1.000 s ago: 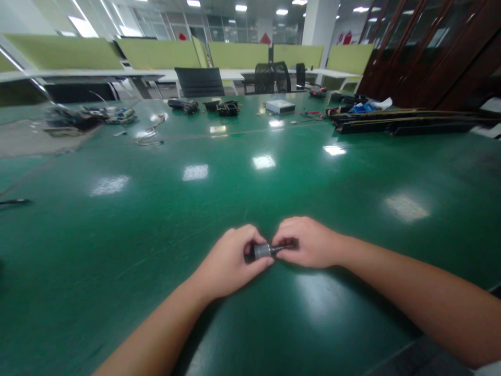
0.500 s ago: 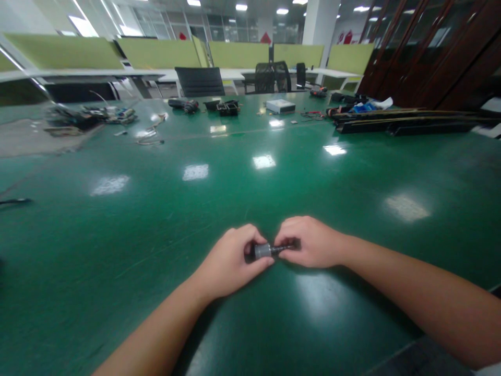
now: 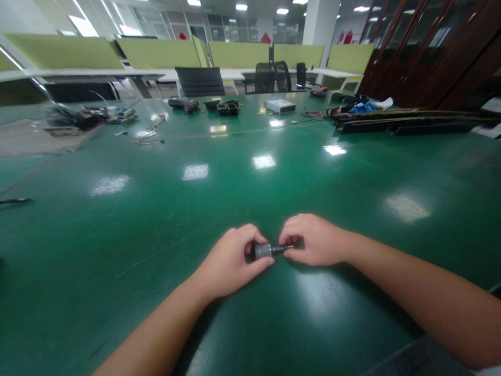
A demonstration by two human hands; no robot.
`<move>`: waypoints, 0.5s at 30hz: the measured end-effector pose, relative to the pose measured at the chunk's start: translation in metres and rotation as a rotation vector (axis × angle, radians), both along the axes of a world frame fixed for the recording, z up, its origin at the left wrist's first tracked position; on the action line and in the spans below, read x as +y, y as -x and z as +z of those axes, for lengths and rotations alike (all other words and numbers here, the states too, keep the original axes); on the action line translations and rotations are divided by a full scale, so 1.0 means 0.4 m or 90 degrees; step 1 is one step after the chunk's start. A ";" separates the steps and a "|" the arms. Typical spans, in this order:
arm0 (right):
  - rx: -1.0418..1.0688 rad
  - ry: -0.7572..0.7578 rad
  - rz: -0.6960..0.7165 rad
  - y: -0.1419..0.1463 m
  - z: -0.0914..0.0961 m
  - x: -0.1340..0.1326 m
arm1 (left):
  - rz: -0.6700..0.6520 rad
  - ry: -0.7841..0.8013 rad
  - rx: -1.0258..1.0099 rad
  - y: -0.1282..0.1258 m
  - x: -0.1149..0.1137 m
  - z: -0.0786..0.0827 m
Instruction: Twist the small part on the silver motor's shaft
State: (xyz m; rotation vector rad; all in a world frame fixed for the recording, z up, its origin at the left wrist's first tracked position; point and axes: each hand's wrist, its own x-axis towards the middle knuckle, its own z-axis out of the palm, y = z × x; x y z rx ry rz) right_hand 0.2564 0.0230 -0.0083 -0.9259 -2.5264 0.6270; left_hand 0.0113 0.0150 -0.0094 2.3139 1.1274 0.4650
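My left hand (image 3: 230, 261) is closed around the thick end of a small grey-and-black cylinder (image 3: 262, 251), its exact kind unclear. From the grey body a narrow dark stepped shaft (image 3: 277, 249) sticks out to the right. The fingers and thumb of my right hand (image 3: 313, 240) are curled in a pinch at the far end of this shaft. Both hands rest low over the green tabletop (image 3: 219, 209), near its front edge. The left palm hides the cylinder's rear end, and the right fingers partly cover the shaft's tip.
Toward the far edge lie a grey metal box (image 3: 280, 106), a dark power tool (image 3: 183, 105) and black parts (image 3: 227, 107). Long black strips (image 3: 410, 122) are stacked at the back right. Electronic parts and wires (image 3: 90, 116) form a heap at the back left.
My right hand has slid slightly to the right along the shaft, so more of the shaft shows between the hands. My left hand and the cylinder have stayed in place.
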 end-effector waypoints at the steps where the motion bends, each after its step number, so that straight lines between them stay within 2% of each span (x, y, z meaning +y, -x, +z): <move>1: -0.003 0.005 -0.001 -0.002 0.001 0.001 | 0.000 0.001 0.001 0.000 0.000 0.000; 15: -0.062 0.133 -0.046 -0.063 0.022 0.021 | -0.001 0.000 -0.004 0.007 -0.006 -0.001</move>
